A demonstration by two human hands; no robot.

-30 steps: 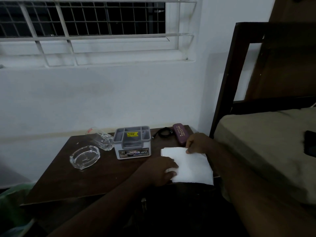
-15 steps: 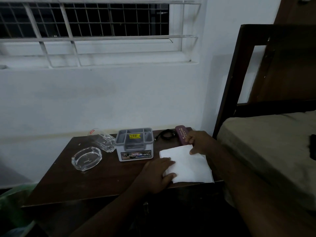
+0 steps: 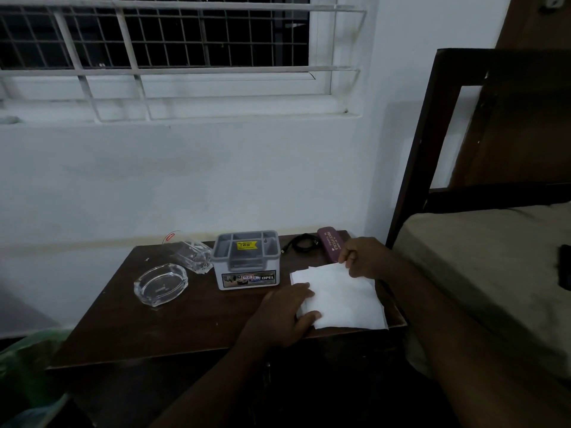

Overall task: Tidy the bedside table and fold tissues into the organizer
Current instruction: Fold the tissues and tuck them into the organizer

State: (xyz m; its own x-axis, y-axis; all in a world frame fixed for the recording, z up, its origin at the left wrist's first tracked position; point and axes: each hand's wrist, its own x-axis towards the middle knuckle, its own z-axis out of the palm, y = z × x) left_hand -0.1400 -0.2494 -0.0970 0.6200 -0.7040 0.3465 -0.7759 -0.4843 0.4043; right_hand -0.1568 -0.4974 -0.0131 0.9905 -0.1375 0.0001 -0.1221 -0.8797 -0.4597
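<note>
A white tissue [image 3: 343,299] lies flat at the right front of the dark wooden bedside table [image 3: 191,322]. My left hand [image 3: 284,313] presses flat on the tissue's left edge. My right hand [image 3: 364,257] pinches the tissue's far corner, which is lifted slightly off the table. A grey organizer [image 3: 247,261] with several compartments and a yellow price sticker stands in the middle of the table, just left of the tissue.
A clear glass ashtray [image 3: 160,284] sits at the left, with a tumbled drinking glass [image 3: 190,253] behind it. A maroon spectacle case [image 3: 330,247] and a coiled black cable [image 3: 304,244] lie at the back right. The bed [image 3: 494,273] adjoins the table's right side.
My right hand has lifted the tissue's far corner a little and drawn it toward the middle. My left hand stays pressed on the left edge.
</note>
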